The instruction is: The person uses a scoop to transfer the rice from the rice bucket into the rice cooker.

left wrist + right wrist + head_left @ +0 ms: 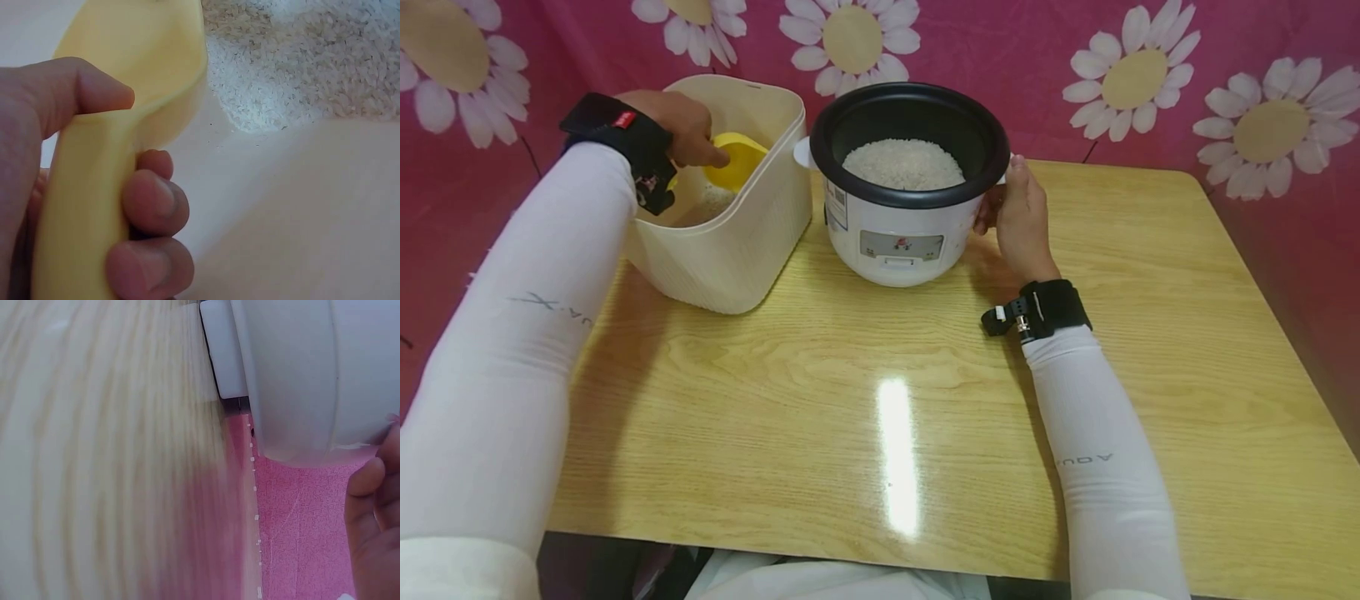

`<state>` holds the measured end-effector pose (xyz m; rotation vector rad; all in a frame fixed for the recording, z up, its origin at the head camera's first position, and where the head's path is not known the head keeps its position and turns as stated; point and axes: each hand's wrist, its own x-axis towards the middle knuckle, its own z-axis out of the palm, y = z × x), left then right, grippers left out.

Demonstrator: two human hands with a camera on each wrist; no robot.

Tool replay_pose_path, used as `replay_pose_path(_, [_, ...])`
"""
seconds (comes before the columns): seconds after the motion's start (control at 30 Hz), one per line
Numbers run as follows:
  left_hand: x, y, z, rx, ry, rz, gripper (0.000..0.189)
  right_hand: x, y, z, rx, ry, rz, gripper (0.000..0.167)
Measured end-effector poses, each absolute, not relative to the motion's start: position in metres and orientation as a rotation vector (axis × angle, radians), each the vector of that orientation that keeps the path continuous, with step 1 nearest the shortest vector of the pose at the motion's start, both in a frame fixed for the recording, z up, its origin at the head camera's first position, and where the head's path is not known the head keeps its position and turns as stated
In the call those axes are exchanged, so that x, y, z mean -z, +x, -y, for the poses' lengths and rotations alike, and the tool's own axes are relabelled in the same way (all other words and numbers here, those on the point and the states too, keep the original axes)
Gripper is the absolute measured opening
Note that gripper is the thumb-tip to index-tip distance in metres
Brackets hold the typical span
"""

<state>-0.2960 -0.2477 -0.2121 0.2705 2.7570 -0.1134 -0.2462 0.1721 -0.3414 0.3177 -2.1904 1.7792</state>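
My left hand reaches into a cream plastic bin and grips a yellow scoop by its handle. In the left wrist view the thumb presses on top of the handle and the fingers wrap beneath; no rice shows in the visible part of the scoop. Loose white rice lies at the bottom of the bin, just beyond the scoop. A white rice cooker stands right of the bin, with a mound of rice in its dark pot. My right hand holds the cooker's right side handle, mostly hidden behind its fingers.
Both containers stand towards the back of a wooden table, the bin close beside the cooker's left handle. Behind the table hangs a pink cloth with large white daisies. The table's front edge runs near my lap.
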Motion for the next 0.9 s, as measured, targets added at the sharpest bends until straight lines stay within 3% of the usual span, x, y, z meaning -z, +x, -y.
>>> replay_pose_path(0.43, [0.2106,-0.2922,0.2475,0.124,0.291,-2.765,0.060,0.3373,-0.2463,-0.1720,-1.755,0.195,2.330,0.058])
replay_pose_path(0.9, [0.2097,-0.2902,0.2466,0.101,0.283,-2.756,0.059,0.3367,-0.2448,-0.1741,-1.778,0.137,2.357,0.066])
